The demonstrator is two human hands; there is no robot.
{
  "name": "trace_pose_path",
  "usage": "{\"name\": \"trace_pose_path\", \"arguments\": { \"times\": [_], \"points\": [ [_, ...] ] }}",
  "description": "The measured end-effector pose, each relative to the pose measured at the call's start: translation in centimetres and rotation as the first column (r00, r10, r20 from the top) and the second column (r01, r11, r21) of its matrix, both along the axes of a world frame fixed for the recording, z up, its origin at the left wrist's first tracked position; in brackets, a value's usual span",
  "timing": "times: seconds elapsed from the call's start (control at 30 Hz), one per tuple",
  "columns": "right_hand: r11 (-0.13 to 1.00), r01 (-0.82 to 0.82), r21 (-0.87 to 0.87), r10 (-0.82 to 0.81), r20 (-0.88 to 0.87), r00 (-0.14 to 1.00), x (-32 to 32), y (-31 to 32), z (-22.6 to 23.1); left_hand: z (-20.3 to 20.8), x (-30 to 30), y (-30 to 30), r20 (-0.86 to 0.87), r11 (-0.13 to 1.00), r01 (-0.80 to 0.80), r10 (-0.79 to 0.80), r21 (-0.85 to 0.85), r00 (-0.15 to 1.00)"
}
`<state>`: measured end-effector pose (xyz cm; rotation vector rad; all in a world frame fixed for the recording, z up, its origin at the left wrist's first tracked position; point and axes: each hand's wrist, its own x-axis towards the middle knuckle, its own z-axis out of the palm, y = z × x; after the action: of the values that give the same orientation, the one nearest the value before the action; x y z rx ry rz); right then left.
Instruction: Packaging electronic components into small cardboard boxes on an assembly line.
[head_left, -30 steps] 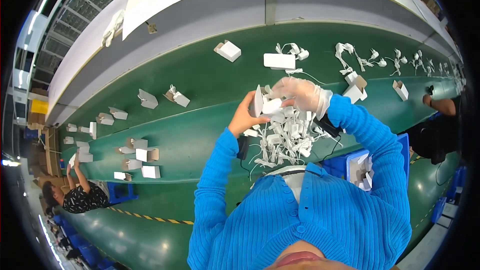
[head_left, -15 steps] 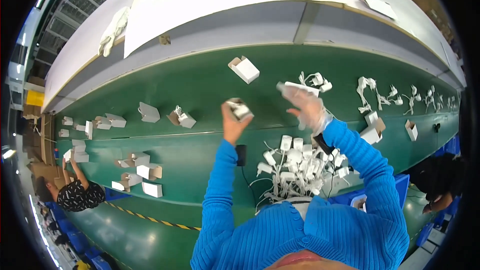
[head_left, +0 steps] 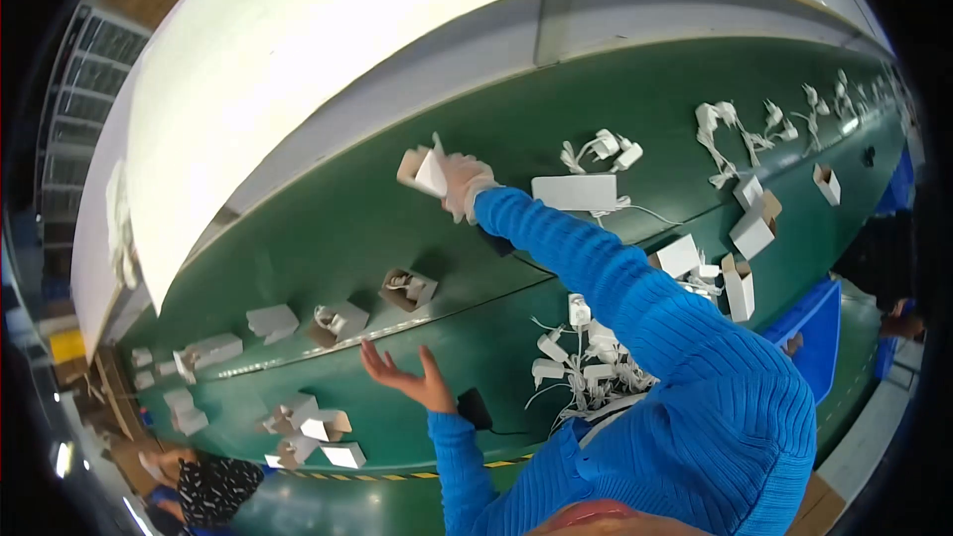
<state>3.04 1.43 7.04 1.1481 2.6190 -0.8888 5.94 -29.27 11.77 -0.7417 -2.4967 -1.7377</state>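
Note:
My right hand [head_left: 467, 184], in a thin clear glove, grips an open white cardboard box [head_left: 429, 174] near the far side of the green conveyor belt [head_left: 516, 337]. My left hand [head_left: 412, 382] is empty, fingers spread, above the belt. Just beyond the left hand is an open box [head_left: 407, 288] with a white adapter and cord inside. To its left stands another filled box [head_left: 338, 323]. A pile of white plug adapters [head_left: 596, 362] with cords lies in front of me, partly hidden by my right arm. A flat white box [head_left: 574, 192] lies beyond that arm.
Several boxes [head_left: 303, 427] stand along the belt at left. Cabled adapters [head_left: 720, 139] line its far right, near open boxes [head_left: 754, 223]. A black device [head_left: 475, 409] with a cord lies by my left wrist. A blue bin [head_left: 819, 337] is at right; a co-worker [head_left: 213, 491] is at lower left.
The filled box has left my left hand and sits on the belt; that hand has opened. My right hand has reached left across the belt and taken the open box. The view has turned.

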Motion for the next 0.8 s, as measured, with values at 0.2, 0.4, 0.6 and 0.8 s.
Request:
{"name": "trace_pose_path", "arguments": {
  "times": [0.2, 0.4, 0.6, 0.8],
  "points": [
    [0.961, 0.005, 0.277, 0.128, -0.46, 0.878, 13.3, -1.7, 0.7, -0.1, 2.8, 1.8, -0.005, 0.99, 0.129, -0.129, -0.056, 0.992],
    [0.553, 0.794, -0.253, -0.825, -0.029, 0.565, 22.9, 8.4, -3.1, -0.2, 6.4, 4.3, 0.162, 0.903, 0.426, -0.413, -0.055, 0.896],
    [0.54, 0.73, -0.42, -0.841, -0.24, 0.484, 17.1, 7.2, -9.4, 1.4, 8.3, 5.2, 0.198, 0.805, 0.573, -0.543, -0.154, 0.816],
    [0.341, 0.163, -0.926, -0.94, -0.331, 0.085, 27.0, 8.6, -7.6, 0.6, 9.9, 6.4, 0.335, 0.765, 0.637, -0.579, -0.091, 0.743]
  ]
}}
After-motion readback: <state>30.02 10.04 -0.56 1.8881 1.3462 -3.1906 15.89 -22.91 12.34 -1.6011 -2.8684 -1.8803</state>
